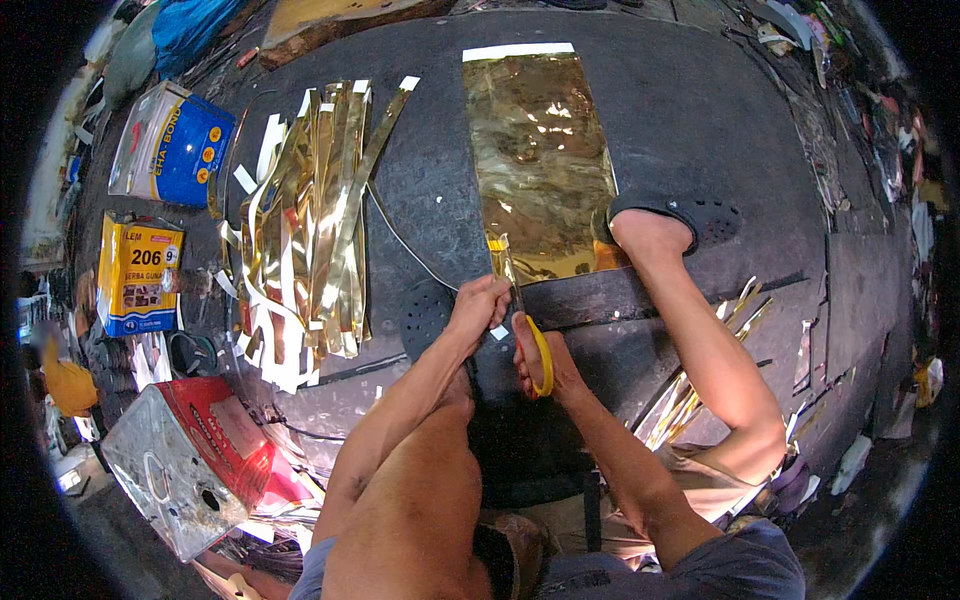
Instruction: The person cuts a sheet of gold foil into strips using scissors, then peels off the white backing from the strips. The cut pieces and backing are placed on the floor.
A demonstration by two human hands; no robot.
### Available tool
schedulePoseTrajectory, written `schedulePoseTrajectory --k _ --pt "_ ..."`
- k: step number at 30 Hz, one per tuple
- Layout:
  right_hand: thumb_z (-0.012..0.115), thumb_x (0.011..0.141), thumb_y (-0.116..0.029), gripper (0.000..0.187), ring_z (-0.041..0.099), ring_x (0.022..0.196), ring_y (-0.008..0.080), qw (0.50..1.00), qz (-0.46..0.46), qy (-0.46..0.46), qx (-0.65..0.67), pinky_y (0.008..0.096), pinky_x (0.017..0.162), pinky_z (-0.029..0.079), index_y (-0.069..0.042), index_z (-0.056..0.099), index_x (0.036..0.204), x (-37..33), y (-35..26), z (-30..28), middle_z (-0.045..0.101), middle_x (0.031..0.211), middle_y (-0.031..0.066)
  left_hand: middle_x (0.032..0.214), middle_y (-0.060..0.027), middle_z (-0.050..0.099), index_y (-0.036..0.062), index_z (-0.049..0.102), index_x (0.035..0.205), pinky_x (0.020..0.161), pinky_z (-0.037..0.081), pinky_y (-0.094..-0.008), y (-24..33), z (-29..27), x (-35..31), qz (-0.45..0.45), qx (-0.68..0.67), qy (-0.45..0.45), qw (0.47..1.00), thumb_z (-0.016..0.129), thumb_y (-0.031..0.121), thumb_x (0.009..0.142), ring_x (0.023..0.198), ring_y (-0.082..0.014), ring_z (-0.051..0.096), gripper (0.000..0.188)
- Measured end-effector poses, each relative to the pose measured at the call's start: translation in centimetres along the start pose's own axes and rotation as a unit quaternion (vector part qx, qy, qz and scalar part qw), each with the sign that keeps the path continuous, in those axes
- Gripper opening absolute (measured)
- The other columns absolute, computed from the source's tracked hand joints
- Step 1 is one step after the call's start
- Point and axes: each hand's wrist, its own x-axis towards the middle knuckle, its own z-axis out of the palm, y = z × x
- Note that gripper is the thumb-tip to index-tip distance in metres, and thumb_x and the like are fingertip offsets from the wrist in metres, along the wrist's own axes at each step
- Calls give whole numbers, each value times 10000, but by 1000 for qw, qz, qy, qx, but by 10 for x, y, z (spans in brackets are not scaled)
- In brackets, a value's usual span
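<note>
The left hand [482, 308] is by the lower left corner of a large rectangular sheet of shiny gold film [540, 150], its grip closed with fingers curled tightly around a narrow gold strip [497, 262] at that corner; the exact pinch point is hidden. The right hand [540, 362] lies just beside it, its grip wrapped around the looped handle of a pair of scissors with bright yellow plastic handles [545, 365]. The blades point up toward the sheet's lower left corner; how far apart they stand cannot be told.

The sheet lies flat on the dark grey floor [420, 150], a white band [520, 51] along its far edge. A black perforated clog [722, 208] on the right foot overlaps its lower right edge.

To the left, well apart from the sheet, lies a loose bundle of long gold strips with white ends [325, 220]. Farther left stand a yellow-and-blue rectangular can [140, 275] and a blue-and-clear box-shaped container [170, 145]. A dented red-and-silver metal can [190, 460] sits nearer the person. Thin gold offcuts [690, 395] lie beneath the right leg.
</note>
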Motion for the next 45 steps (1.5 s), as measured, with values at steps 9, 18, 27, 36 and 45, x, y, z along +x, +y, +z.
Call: schedulePoseTrajectory --k 9,18,27,36,45 --pt "420 898 -773 796 521 382 168 992 -122 -21 15 330 350 400 -27 524 638 45 -38 8 503 506 68 605 -3 538 68 610 815 435 345 -238 22 -2 -21 11 3 -28 1000 508 236 1013 493 -92 474 279" --pt "401 941 -707 753 603 670 216 970 -216 57 -97 378 620 468 6 632 870 86 -76 -2 615 692 126 594 -2 542 77 606 814 413 337 -224 28 3 -26 30 -20 -40 999 526 252 1026 462 -68 464 286" --pt "393 910 -759 815 589 610 198 981 -182 38 -58 355 547 459 9 644 800 73 -84 -5 621 672 126 575 -3 529 66 590 828 419 311 -242 30 11 -36 27 -13 -30 999 502 176 1023 452 -86 439 241" --pt "434 938 -668 702 649 869 411 935 -286 65 -200 472 802 479 -43 635 1187 137 -86 -11 693 936 235 564 -2 516 71 567 760 405 317 -235 45 14 -45 30 -31 -28 999 556 226 1008 445 -80 439 292" --pt "345 779 -915 1080 559 1180 375 981 -122 43 -148 478 990 416 -26 567 1350 176 -171 -4 598 1234 307 568 -8 517 66 558 762 411 326 -236 59 10 -63 42 -4 -32 999 549 204 1010 449 -84 446 284"
